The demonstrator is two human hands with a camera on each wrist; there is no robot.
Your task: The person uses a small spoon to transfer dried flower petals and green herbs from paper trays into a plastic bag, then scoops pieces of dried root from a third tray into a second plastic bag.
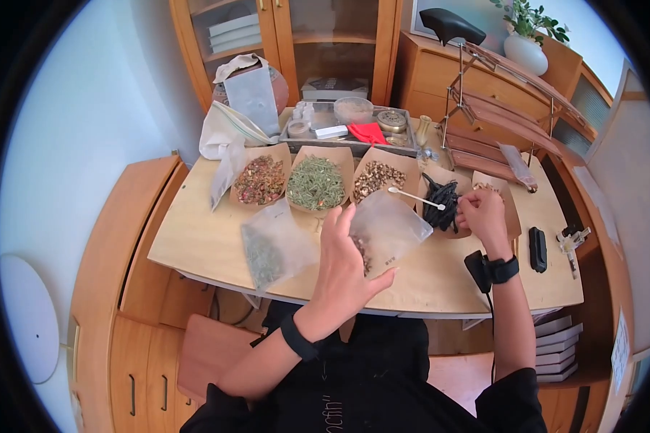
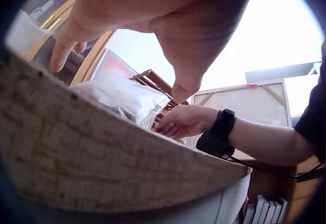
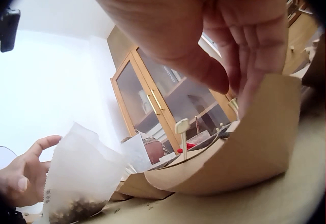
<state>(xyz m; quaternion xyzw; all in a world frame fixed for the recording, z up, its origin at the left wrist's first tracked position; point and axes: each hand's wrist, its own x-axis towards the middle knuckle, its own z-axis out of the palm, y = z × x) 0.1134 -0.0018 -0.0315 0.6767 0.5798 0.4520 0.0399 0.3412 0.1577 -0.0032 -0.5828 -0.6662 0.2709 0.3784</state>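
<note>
My left hand (image 1: 343,256) is raised over the table's front with fingers and thumb spread. Beside it stands a translucent bag (image 1: 393,220) with brown bits at the bottom; the right wrist view has the bag (image 3: 79,168) in front of that hand. My right hand (image 1: 485,216) is at the paper tray of black strips (image 1: 439,196), fingers bent by the tray's wall (image 3: 254,137). Its fingertips are partly hidden, and I cannot tell whether they pinch anything. A small white spoon (image 1: 417,198) lies across this tray and the neighbouring tray of brown pieces (image 1: 383,177).
Further left are paper trays of green dried herb (image 1: 316,182) and reddish dried petals (image 1: 260,179). A bag of green herb (image 1: 271,249) lies at the front edge. Behind stands a grey tray (image 1: 415,148) with a red cloth. A folding wooden rack (image 1: 498,115) occupies the back right.
</note>
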